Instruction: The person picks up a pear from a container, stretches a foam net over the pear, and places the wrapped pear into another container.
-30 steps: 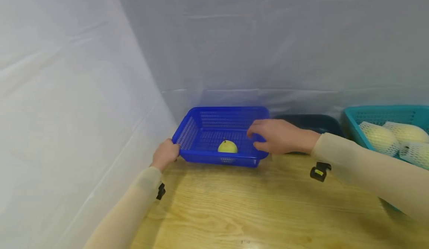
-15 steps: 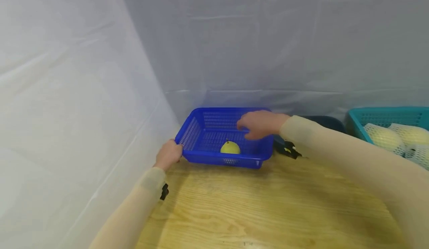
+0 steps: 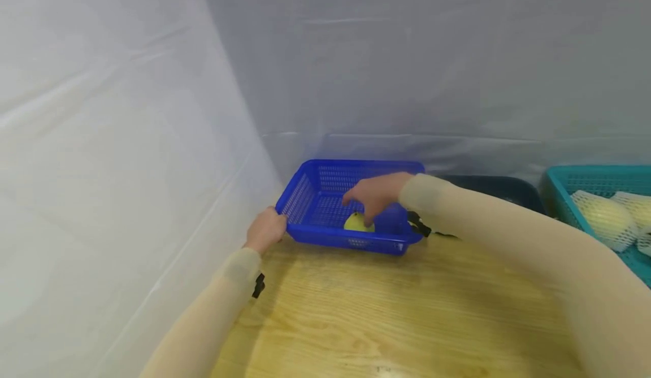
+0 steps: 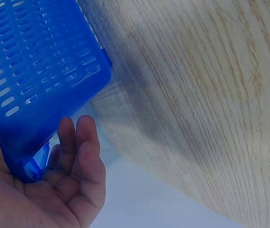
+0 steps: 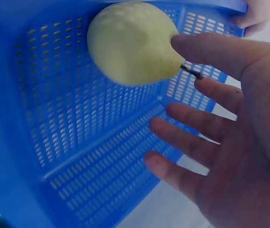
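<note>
A single yellow-green pear (image 3: 355, 223) with a dark stem lies in the blue perforated plastic basket (image 3: 325, 234), close to its front wall. My left hand (image 3: 267, 231) grips the basket's rim at the near left corner; in the left wrist view the fingers (image 4: 91, 166) curl under that rim. Reaching into the basket from the right, my right hand (image 3: 375, 194) hovers over the pear. In the right wrist view its fingers are spread beside the stem, and the thumb (image 5: 197, 46) overlaps the pear's stem end in view; whether it touches I cannot tell.
A dark basket (image 3: 508, 187) stands right of the blue one, partly behind my right arm. Farther right, a teal basket (image 3: 595, 171) holds pale round fruits (image 3: 607, 220) in white foam nets. White sheeting (image 3: 152, 140) rises at the left and back of the wooden table (image 3: 356, 304).
My right hand has moved left and down into the blue basket, from its right edge to the pear. My left hand keeps its grip on the corner. The view has shifted slightly right.
</note>
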`<state>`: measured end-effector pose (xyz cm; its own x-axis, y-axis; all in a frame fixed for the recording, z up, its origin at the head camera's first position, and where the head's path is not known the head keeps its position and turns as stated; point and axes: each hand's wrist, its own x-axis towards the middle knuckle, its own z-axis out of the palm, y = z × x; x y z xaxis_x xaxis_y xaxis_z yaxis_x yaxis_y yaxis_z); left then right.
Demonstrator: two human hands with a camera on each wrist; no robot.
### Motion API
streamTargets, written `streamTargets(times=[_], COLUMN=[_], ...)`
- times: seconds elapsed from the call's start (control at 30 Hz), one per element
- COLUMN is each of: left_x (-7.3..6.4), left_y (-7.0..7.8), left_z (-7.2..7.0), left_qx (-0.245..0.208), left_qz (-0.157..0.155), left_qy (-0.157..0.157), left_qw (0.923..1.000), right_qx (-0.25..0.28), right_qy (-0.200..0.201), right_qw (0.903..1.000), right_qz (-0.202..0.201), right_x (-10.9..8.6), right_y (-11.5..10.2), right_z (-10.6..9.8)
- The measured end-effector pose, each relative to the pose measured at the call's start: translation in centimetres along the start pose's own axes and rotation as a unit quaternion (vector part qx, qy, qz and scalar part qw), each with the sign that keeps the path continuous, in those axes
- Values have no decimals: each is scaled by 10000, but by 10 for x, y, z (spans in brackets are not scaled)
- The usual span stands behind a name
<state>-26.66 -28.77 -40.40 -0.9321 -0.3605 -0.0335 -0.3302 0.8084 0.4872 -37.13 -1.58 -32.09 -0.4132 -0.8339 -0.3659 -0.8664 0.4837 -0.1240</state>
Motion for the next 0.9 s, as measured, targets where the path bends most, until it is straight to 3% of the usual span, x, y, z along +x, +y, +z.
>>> streamTargets(times=[0.17,0.37,0.57,0.9], left_x=[0,-2,-3,-3], left_y=[4,12,22,25], left_z=[4,6,8,9], left_qx=[5,109,93,186], left_qz=[-83,-124,-52,-140], left_qy=[-52,-80,-176,-266], left_qw=[10000,9998,9998,9994], right_qx=[-22,-138,-328,-165], right_qy=[-448,-741,-851,-816], right_qw=[9989,9972,9958,9962], right_qz=[152,6,-65,-245], right_x=[5,9,9,10], right_y=[-5,-9,-4,4], right_z=[4,8,13,19])
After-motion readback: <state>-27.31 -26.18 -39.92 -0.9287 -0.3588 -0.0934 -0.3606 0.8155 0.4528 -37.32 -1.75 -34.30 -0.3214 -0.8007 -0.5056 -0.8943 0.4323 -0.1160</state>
